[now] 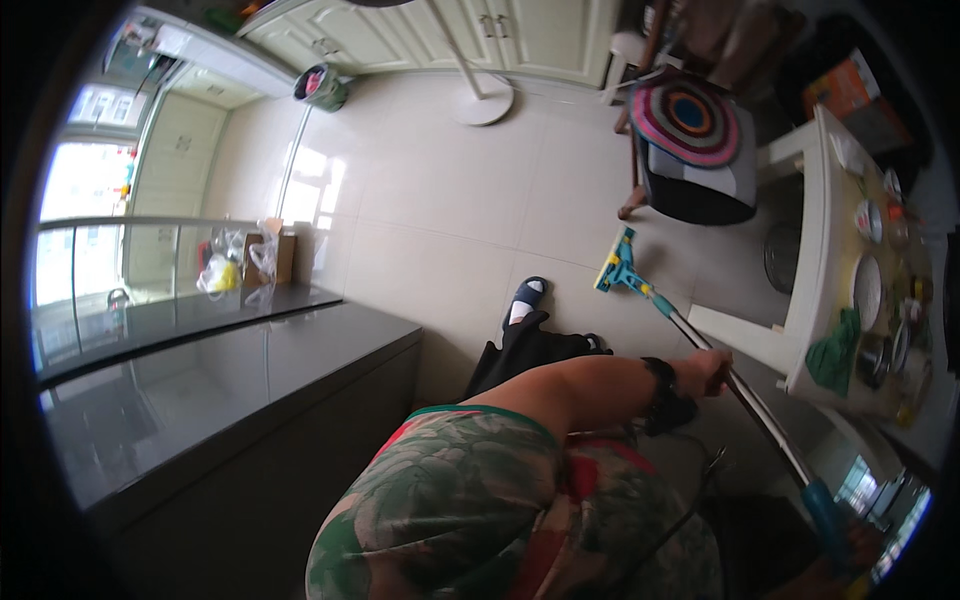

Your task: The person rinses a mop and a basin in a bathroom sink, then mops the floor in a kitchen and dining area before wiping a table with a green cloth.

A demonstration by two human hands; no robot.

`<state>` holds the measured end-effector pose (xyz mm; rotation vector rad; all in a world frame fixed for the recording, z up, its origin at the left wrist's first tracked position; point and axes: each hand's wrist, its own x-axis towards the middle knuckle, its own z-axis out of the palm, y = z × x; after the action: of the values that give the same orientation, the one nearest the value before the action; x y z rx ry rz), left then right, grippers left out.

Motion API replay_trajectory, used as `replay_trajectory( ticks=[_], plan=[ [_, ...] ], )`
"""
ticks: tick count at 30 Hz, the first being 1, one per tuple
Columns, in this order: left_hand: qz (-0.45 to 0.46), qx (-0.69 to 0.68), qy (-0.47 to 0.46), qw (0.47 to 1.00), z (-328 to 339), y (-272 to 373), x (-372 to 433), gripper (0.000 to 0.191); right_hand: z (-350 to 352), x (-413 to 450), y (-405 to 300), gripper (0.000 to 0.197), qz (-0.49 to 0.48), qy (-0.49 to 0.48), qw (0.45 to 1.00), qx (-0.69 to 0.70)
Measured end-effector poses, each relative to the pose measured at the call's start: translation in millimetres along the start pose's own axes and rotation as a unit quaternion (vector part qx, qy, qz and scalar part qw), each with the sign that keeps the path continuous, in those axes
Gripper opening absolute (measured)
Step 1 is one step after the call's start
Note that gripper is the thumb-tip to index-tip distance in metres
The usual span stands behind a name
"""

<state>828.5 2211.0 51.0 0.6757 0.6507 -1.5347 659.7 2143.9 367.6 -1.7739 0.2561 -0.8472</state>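
Note:
A sponge mop with a teal-and-yellow head [619, 262] and a metal pole [765, 420] lies slantwise before me. Its head is down at the tiled floor, between my slippered foot [527, 296] and a chair. My left hand [712, 373], a dark band at its wrist, grips the pole partway up. Far to the lower right, my right hand [862, 544] is around the teal grip [823, 517] at the top end. That corner is dark, so its fingers are only partly visible.
A chair with a crocheted round seat mat [690, 116] stands ahead, beside a table [814, 300] holding dishes and a green cloth. Left is a dark glossy cabinet [262, 375]; bags and a cardboard box [281, 255] rest nearby. A round stand base [484, 101] and a bin [322, 90] are farther off.

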Motion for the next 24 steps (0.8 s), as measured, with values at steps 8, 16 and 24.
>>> replay_trajectory(
  ticks=[8, 16, 24],
  plan=[
    [0.228, -0.258, -0.172, 0.923, -133.0, 162.7, -84.3, 0.016, 160.4, 84.8, 69.3, 0.020, -0.007, -0.143, 0.988, 0.062],
    [0.372, -0.299, 0.066, 0.876, -381.9, 280.6, -200.0, 0.015, 433.4, 85.5, 130.2, 0.029, -0.065, -0.539, 0.814, 0.204],
    [0.308, -0.164, 0.316, 0.882, -427.6, 300.1, -230.9, 0.017, 501.4, 72.4, 132.4, 0.025, -0.109, -0.581, 0.777, 0.215]
  ],
)
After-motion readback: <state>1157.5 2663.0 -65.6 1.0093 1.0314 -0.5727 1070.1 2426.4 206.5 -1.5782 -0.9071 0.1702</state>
